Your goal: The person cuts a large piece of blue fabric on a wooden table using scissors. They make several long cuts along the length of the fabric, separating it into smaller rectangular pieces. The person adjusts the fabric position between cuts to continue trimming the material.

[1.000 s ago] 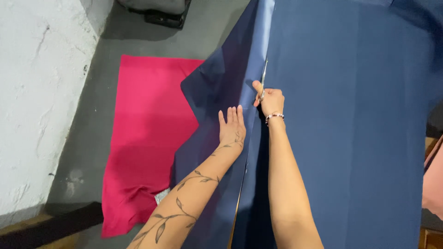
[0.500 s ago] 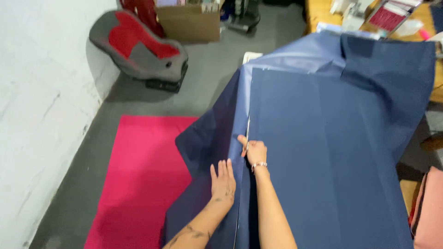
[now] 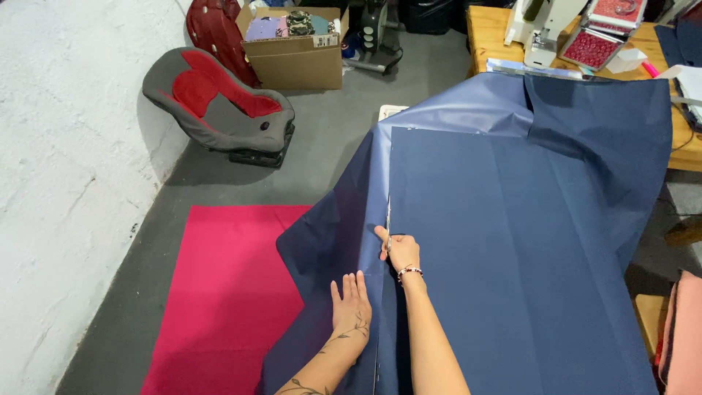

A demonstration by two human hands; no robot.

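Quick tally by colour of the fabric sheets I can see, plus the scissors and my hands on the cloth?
Navy blue fabric sheet: 1
Pink fabric sheet on the floor: 1
Scissors: 1, in the right hand
Hands on the navy sheet: 2, with the left hand flat
Total: 5

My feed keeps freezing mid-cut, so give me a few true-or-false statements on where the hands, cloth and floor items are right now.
1. The right hand holds scissors at the edge of the blue cloth. True.
2. The left hand lies flat on the blue cloth, fingers spread. True.
3. The left hand grips the scissors. False: it holds nothing and presses the cloth beside the cut line.
4. A red cloth lies on the floor to the left of the blue cloth. True.
5. The cardboard box at the top of the view is empty. False: folded fabrics fill it.
6. The grey and red seat stands on the wooden table. False: it sits on the floor by the white wall.
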